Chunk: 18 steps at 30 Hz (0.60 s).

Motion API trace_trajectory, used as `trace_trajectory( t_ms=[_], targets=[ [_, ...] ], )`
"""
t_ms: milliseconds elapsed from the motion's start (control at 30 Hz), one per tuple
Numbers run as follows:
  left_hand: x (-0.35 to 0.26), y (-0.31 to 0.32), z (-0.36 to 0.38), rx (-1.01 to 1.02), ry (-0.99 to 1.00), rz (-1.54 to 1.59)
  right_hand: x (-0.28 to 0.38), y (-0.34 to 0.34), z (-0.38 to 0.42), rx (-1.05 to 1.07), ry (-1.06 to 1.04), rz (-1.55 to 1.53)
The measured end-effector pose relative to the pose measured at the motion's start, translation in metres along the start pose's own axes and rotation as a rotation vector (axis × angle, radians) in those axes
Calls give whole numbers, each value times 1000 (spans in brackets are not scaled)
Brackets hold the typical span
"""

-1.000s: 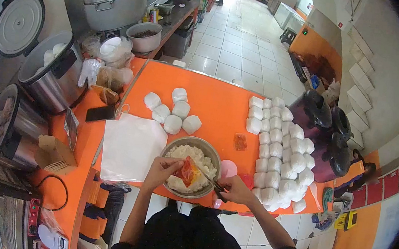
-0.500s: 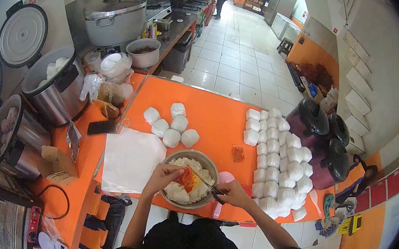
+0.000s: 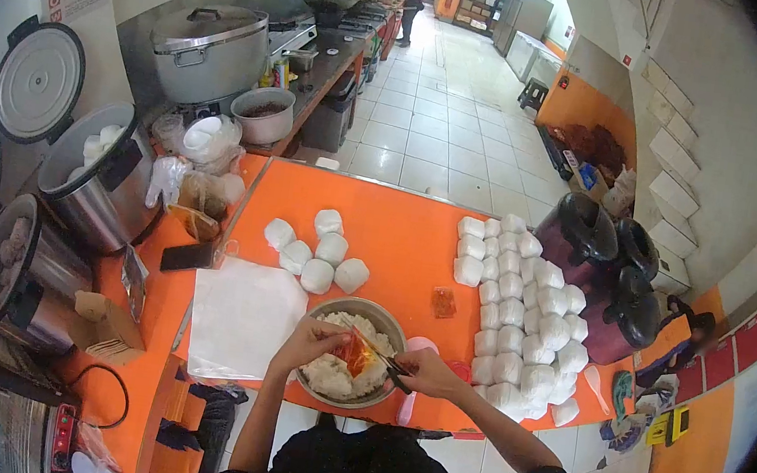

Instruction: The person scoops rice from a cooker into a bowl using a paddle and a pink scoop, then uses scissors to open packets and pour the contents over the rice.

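Observation:
My left hand (image 3: 313,340) pinches a small clear sachet of red-orange sauce (image 3: 352,356) over a metal bowl (image 3: 400,332) of white rice (image 3: 330,378). My right hand (image 3: 428,373) grips black-handled scissors (image 3: 396,371), whose blades point left at the sachet's upper edge. Whether the blades have cut it is too small to tell. Beside the bowl, under my right wrist, lies a pink rice paddle (image 3: 405,410), partly hidden. A stack of white wrapping paper (image 3: 245,319) lies left of the bowl.
Several white wrapped bundles (image 3: 317,275) sit beyond the bowl, with a large pile of them (image 3: 538,322) at right. Another sauce sachet (image 3: 443,302) lies on the orange table (image 3: 389,228). Open rice cookers (image 3: 98,174) stand left, dark-lidded containers (image 3: 578,228) right. A person (image 3: 412,4) stands far back.
The view has tilted slightly, so the table sits a little lower in the picture. The sachet and scissors remain held over the bowl, with the blades and sachet at a slightly different angle.

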<state>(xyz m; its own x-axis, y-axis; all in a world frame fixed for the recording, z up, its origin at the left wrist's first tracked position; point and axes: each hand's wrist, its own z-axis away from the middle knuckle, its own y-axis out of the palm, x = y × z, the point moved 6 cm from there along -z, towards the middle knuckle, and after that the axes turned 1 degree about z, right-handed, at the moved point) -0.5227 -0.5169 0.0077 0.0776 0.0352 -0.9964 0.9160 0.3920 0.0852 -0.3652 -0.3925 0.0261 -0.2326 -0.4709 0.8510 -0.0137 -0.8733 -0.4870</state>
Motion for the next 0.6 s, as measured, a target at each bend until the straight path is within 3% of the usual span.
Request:
trace_trajectory(
  t_ms=[300,400,600],
  targets=[
    [-6,-1,-5,69,-36,-60,-3,-8,-15,13,-75,328],
    [-5,-3,-6,67,-41,-43,-11,-9,-15,11,-5,143],
    [-6,-1,-6,83,-52,-102,-4,-9,-23,59,15,293]
  ],
)
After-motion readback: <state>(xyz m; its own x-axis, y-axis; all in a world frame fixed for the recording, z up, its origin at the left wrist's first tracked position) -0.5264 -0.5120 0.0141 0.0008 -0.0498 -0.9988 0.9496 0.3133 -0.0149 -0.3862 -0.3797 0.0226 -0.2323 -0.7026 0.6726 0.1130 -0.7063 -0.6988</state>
